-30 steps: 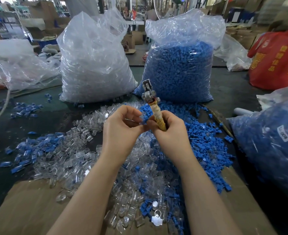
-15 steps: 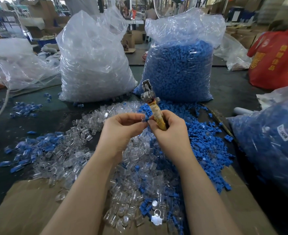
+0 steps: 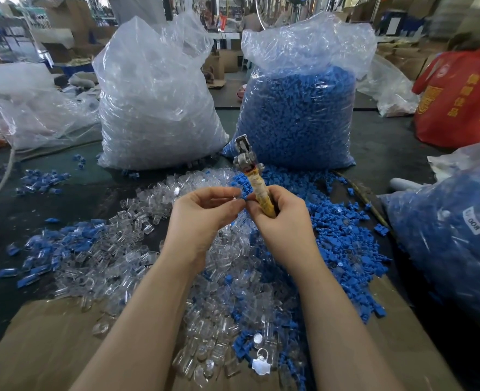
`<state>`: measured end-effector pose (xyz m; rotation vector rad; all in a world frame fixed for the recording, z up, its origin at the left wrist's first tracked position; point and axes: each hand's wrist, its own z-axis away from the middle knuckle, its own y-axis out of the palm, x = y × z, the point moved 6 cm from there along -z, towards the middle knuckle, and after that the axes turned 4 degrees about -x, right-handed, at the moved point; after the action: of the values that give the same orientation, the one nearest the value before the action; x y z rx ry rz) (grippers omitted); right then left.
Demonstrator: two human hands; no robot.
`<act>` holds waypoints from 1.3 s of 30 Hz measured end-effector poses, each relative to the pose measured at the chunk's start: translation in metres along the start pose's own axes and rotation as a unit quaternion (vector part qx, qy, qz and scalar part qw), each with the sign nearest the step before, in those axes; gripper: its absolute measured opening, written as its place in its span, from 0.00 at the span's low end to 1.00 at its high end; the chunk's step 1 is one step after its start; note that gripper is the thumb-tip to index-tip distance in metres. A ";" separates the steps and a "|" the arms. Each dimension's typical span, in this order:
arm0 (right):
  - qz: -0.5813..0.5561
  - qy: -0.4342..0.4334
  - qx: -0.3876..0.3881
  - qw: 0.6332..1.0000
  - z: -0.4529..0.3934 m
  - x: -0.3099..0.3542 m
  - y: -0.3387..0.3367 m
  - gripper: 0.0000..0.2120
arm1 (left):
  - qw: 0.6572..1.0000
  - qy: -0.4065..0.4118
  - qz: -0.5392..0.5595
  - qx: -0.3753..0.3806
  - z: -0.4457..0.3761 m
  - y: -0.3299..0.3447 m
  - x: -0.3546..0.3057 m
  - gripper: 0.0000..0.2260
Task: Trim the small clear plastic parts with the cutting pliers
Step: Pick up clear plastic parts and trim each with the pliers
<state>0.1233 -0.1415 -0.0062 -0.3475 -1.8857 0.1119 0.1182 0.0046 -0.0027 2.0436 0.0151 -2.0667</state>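
I see the right hand (image 3: 285,221) wrapped round the cutting pliers (image 3: 254,176), head pointing up and away, while the left hand (image 3: 202,218) pinches a small clear part (image 3: 234,198) just beside the handle, above the heap of clear parts (image 3: 137,249) on the table (image 3: 72,201).

there is one view only, a wide-angle camera worn on the person's head, facing forward and tilted down over a dark table (image 3: 383,153); with no second view, no part of the scene is shared; both forearms enter from 6 o'clock and meet near the centre, where the left hand (image 3: 202,218) and right hand (image 3: 285,221) sit close to the lens; a cardboard sheet (image 3: 44,345) fills the nearest edge from 7 to 5 o'clock; a clear bag (image 3: 154,108) stands at 11 o'clock and a blue-filled bag (image 3: 298,114) at 1 o'clock, farther off; the workshop behind them at 12 o'clock is distant and bent by the lens.
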 end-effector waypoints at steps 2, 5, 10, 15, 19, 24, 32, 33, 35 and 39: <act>0.002 0.002 0.000 1.000 0.000 0.000 0.000 0.03 | 1.000 0.001 0.000 -0.003 0.000 0.000 0.001 0.07; -0.004 0.017 0.010 1.000 -0.001 -0.002 0.001 0.03 | 1.000 0.002 0.004 -0.007 -0.001 -0.001 0.002 0.07; 0.021 0.072 0.043 0.996 -0.003 -0.014 -0.005 0.03 | 0.998 0.011 0.045 -0.038 -0.004 -0.007 0.000 0.07; 0.050 0.090 0.085 0.991 -0.002 -0.021 -0.009 0.03 | 0.997 0.024 0.057 -0.053 -0.003 -0.011 -0.004 0.07; 0.041 0.064 0.047 0.996 -0.004 -0.017 -0.012 0.03 | 0.997 0.049 0.007 -0.061 -0.003 -0.012 -0.007 0.07; -0.026 0.008 -0.003 1.000 -0.004 -0.002 -0.012 0.05 | 0.994 0.081 -0.057 -0.044 -0.003 -0.005 -0.005 0.06; -0.002 -0.004 0.005 1.000 -0.003 0.000 -0.008 0.04 | 0.995 0.080 -0.048 -0.031 -0.003 -0.001 -0.002 0.06; -0.003 -0.005 0.004 1.000 -0.003 0.000 -0.008 0.05 | 0.995 0.082 -0.047 -0.032 -0.003 -0.001 -0.003 0.06; 0.001 -0.008 -0.002 1.000 -0.002 0.001 -0.008 0.05 | 0.995 0.085 -0.048 -0.034 -0.003 -0.001 -0.003 0.06; -0.002 -0.007 -0.004 1.000 -0.001 0.002 -0.007 0.06 | 0.994 0.094 -0.051 -0.033 -0.002 -0.001 -0.003 0.06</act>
<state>0.1226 -0.1481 -0.0024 -0.3485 -1.9013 0.1048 0.1198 0.0061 0.0006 2.2319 0.2198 -1.8931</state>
